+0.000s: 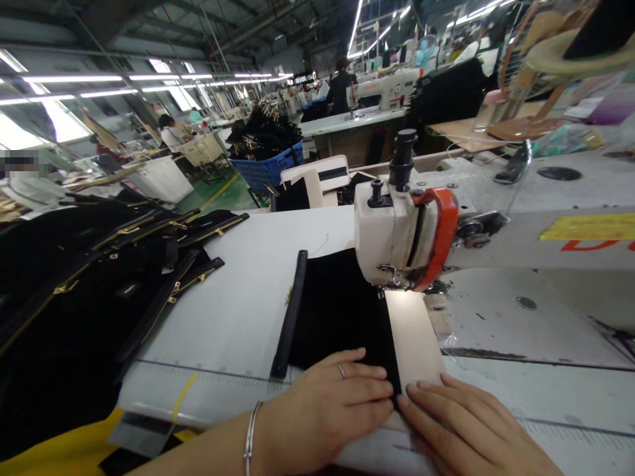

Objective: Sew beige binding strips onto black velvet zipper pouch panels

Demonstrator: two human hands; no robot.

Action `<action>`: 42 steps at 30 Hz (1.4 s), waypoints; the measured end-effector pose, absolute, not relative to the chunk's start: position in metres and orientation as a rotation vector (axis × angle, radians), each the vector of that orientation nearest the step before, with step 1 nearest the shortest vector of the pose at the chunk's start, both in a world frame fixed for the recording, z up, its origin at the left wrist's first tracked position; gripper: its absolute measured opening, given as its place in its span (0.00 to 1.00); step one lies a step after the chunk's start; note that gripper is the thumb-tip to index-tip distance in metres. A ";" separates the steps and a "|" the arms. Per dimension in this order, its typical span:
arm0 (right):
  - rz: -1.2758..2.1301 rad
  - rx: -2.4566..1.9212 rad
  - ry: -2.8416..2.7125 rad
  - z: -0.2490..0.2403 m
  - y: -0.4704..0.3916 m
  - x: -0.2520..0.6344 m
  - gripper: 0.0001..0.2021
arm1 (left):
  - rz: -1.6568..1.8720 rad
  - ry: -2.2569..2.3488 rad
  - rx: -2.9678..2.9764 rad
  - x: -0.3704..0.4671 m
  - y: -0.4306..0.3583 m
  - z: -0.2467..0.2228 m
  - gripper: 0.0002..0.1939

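Note:
A black fabric panel (342,311) lies flat on the white sewing table, with a dark zipper strip (290,317) along its left edge. Beside its right edge runs a cream strip (417,337), its far end beneath the head of the sewing machine (391,231). My left hand (332,403) rests flat on the near part of the black panel, fingers stretched toward the seam. Lying on the near end of the cream strip is my right hand (466,423), its fingers extended and its fingertips close to the left hand's.
Black pieces with gold zippers (99,264) are heaped on the left. Behind the table stands a blue crate (265,165) full of black pieces. A thread stand (560,59) is at the upper right. Other people sit and stand at machines farther back.

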State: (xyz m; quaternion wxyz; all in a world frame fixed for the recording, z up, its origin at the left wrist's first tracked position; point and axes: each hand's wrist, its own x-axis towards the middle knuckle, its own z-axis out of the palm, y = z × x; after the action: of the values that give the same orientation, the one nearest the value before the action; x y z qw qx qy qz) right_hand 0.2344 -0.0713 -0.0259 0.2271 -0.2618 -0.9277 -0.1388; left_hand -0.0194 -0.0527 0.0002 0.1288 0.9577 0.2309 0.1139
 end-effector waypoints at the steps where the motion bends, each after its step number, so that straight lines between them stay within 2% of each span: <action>1: -0.361 -0.742 -2.557 -0.025 -0.070 0.234 0.16 | 0.339 0.671 2.792 -0.019 -0.049 0.000 0.14; 12: -0.076 -1.020 -2.543 -0.034 -0.054 0.230 0.22 | 0.284 0.716 2.897 -0.014 -0.013 0.002 0.14; 19: 0.085 -1.140 -2.485 -0.033 -0.032 0.226 0.18 | 0.257 0.721 2.924 -0.012 0.013 -0.003 0.14; 25: 0.086 -1.161 -2.506 -0.031 -0.013 0.225 0.16 | 0.258 0.766 2.913 -0.009 0.033 -0.003 0.13; 37: 0.025 -1.260 -2.509 -0.038 0.013 0.223 0.22 | 0.368 0.963 2.862 -0.003 0.065 -0.012 0.13; 42: 0.051 -1.285 -2.456 -0.037 0.014 0.221 0.19 | 0.361 1.055 2.822 -0.003 0.066 -0.014 0.13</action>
State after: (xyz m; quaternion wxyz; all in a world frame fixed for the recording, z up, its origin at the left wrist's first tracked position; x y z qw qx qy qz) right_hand 0.2211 0.0136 -0.0372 0.1836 -0.4557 -0.8708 0.0180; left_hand -0.0029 0.0662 -0.0144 0.0535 0.9287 0.3472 0.1186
